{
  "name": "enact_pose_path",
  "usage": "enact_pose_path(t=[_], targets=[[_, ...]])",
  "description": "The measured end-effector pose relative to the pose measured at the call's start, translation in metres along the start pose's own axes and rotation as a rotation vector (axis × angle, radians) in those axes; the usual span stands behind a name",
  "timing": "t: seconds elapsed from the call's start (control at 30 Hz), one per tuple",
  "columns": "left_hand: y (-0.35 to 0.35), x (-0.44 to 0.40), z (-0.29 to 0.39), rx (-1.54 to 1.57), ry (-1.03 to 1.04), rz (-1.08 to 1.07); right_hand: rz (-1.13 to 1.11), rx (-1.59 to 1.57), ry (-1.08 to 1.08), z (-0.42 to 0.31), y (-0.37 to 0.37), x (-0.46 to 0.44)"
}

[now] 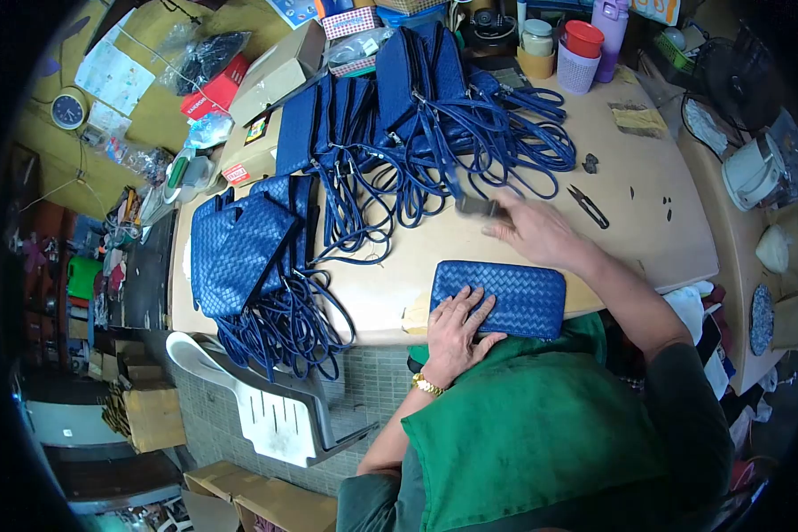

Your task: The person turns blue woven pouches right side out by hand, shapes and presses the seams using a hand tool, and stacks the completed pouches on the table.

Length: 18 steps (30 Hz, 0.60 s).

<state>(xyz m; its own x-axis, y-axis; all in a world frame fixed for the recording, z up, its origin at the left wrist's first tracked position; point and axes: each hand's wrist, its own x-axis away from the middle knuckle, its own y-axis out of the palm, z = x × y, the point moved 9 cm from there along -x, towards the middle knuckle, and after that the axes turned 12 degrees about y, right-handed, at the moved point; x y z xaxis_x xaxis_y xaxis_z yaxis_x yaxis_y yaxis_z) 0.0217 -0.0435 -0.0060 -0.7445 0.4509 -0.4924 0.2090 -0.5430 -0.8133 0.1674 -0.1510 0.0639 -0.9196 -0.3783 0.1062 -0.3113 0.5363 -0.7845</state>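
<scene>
On the blue pouch, left hand spread

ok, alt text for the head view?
Left hand resting on a blue woven pouch at the table edge; right hand holding a blurred dark object. Beyond and left, piled blue pouches with tangled straps; right, thread snips.

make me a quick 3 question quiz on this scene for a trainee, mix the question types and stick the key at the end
1. What is the left hand resting on?
a) a white chair
b) a blue woven pouch
c) a wall clock

2. True or false: the dark snips lie on the table, away from both hands.

3. Fill in the missing word: the gold-coloured band is on the ____ wrist.

Key: 1 b; 2 true; 3 left
</scene>
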Motion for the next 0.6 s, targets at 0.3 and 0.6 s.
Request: enact_pose_path(t=[0.3,0.6], targets=[[-0.005,0.001,0.001,-0.041,-0.017,0.065,-0.022,0.065,-0.257,-0.069,0.034,0.001],[-0.004,0.003,-0.001,-0.011,-0.025,0.066,-0.076,0.294,-0.247,-0.072,0.034,-0.032]])
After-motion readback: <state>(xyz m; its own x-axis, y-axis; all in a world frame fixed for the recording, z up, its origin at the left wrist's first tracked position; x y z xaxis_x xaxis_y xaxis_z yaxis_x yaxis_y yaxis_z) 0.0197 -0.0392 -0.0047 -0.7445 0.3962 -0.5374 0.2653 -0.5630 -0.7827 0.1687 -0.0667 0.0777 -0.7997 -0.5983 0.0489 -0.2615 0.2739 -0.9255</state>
